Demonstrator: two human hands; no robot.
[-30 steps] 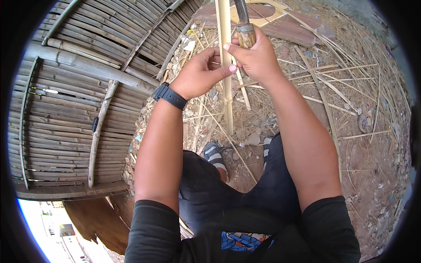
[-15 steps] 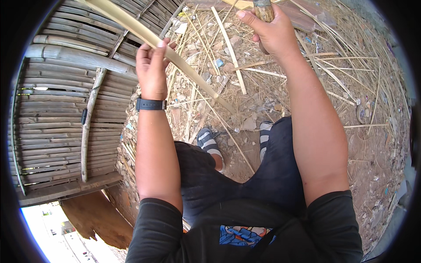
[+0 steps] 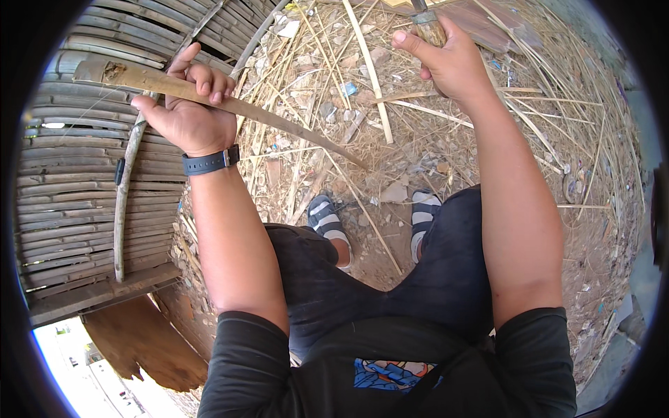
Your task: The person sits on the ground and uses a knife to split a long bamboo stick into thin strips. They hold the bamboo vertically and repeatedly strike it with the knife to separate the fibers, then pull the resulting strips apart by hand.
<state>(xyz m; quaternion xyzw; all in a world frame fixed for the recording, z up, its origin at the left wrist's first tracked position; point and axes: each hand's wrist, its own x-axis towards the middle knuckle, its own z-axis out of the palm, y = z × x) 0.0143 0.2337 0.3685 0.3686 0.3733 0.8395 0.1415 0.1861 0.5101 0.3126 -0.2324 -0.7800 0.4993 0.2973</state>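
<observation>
A long, flat bamboo strip [image 3: 279,122] lies across my left hand [image 3: 189,120], which has turned palm up. My fingers curl around the strip, while the thumb stretches out to the left. A rough, broken patch marks the strip's wide upper-left end; its other end slants down over the ground in front of my feet. My right hand [image 3: 460,68], at the upper right, is wrapped around the wooden handle [image 3: 428,31] of a tool. A dark metal shank rises from the handle, and the rest of the tool is cut off by the top edge.
A bamboo slat wall [image 3: 77,202] stands close on my left, with an upright pole [image 3: 127,188] against it. Loose bamboo strips [image 3: 369,70], thin splinters and stones litter the ground. My sandalled feet [image 3: 326,221] are below. A brown sheet [image 3: 143,341] sits at the lower left.
My left hand has moved left and rolled palm up, bringing the strip's end into view and turning its other face up. My right hand has shifted slightly right and down with the tool.
</observation>
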